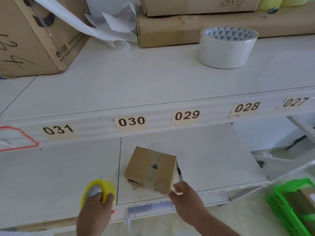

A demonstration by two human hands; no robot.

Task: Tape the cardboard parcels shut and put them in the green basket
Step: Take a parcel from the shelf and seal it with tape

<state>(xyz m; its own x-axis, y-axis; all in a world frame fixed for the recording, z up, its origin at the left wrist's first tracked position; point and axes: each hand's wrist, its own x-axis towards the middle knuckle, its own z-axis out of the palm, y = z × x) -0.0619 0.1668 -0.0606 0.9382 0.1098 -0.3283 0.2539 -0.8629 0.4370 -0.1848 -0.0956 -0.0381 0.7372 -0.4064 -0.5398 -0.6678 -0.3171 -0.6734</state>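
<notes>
The cardboard parcel point(150, 169) lies on the lower shelf point(213, 160), turned askew. The right hand point(183, 193) pinches its near right corner, nearer than the left hand point(97, 204), gripping a yellow tape roll point(98, 190). The green basket point(289, 206) sits right.

Left hand point(98, 204) at lower centre-left of the frame, fingers curled, one hooked through a yellow tape roll point(100, 189), right hand point(183, 193) at lower centre-right, forearm running off the bottom edge, thumb and fingers pinching a cardboard parcel point(150, 169) at its near corner
</notes>
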